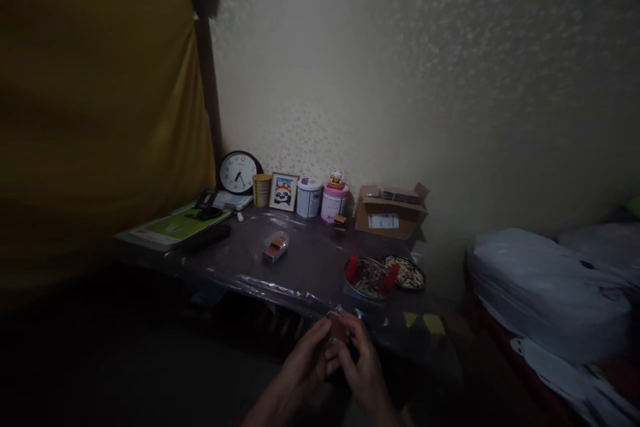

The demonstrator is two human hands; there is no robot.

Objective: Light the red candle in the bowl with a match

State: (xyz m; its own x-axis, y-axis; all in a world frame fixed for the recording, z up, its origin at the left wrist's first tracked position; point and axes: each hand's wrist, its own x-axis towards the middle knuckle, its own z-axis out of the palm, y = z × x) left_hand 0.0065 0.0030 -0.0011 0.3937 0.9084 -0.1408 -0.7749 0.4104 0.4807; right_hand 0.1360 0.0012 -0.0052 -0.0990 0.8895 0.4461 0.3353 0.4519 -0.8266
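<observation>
My left hand [306, 359] and my right hand [364, 363] come together at the table's front edge. Between them is a small reddish-brown packet [339, 328] with what looks like clear plastic wrap at its top. Fingers of both hands press on its sides, and the dim light hides its exact kind. Farther back on the table, a clear-wrapped pack [275, 247] with orange-brown and silver sides lies alone. To the right of it, a round tray [367, 288] holds small dark pieces and red objects, beside a second tray [406, 273] of striped seeds.
Along the wall stand a clock [240, 172], a yellow cup [261, 191], a panda picture [283, 192], two canisters [309, 198] and an open cardboard box [387, 213]. Green-covered papers [183, 225] lie left by a yellow curtain [100, 93]. A large pale bag [545, 287] sits right.
</observation>
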